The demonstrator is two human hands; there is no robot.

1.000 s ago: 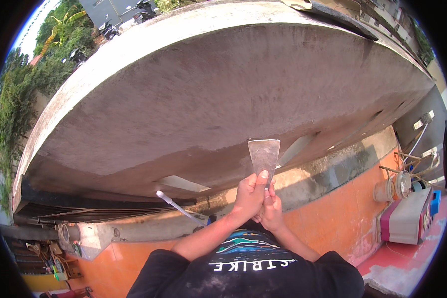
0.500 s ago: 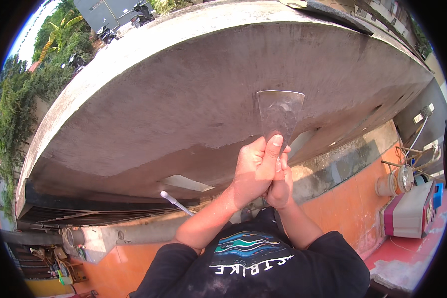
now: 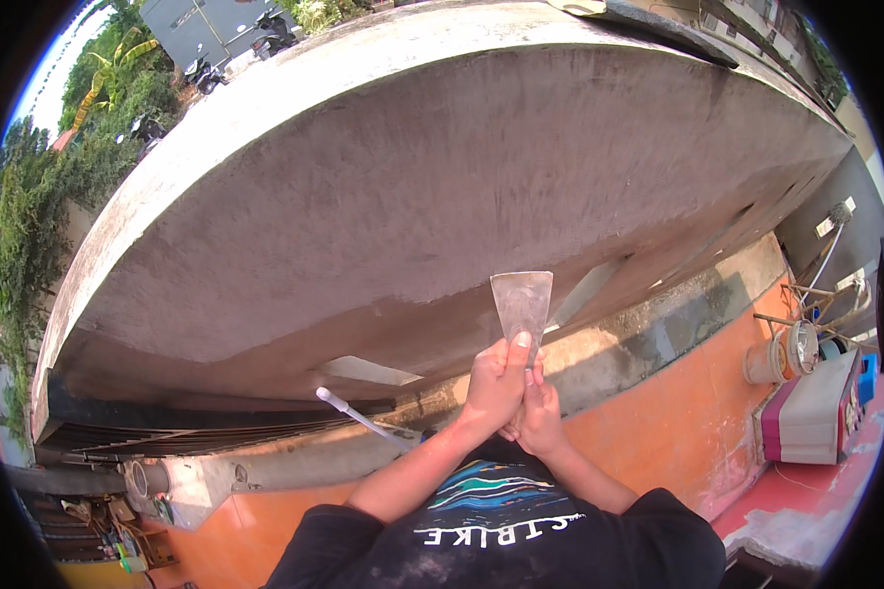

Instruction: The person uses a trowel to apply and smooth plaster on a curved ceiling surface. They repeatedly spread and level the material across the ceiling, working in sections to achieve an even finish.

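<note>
A scraper (image 3: 523,302) with a wide, flared metal blade points away from me, blade edge up toward the plastered wall. My left hand (image 3: 495,385) is wrapped round its handle, the thumb lying along the base of the blade. Tucked against it, my right hand (image 3: 537,410) also closes on the lower handle, which the fingers mostly hide. Beyond the blade rises the grey wall (image 3: 363,196), smoother and lighter above, with a browner, darker band (image 3: 255,344) lower down. Whether the blade touches the wall, I cannot tell.
A white-tipped pole (image 3: 349,405) stands left of my left forearm. Slot openings (image 3: 371,370) pierce the wall low down. The orange floor (image 3: 648,432) lies below. Buckets (image 3: 781,355) and a white-and-maroon box (image 3: 810,410) stand at right; a metal grille (image 3: 167,442) is at left.
Both hands and the scraper have come down and back toward my body, away from the upper wall. The grip looks the same.
</note>
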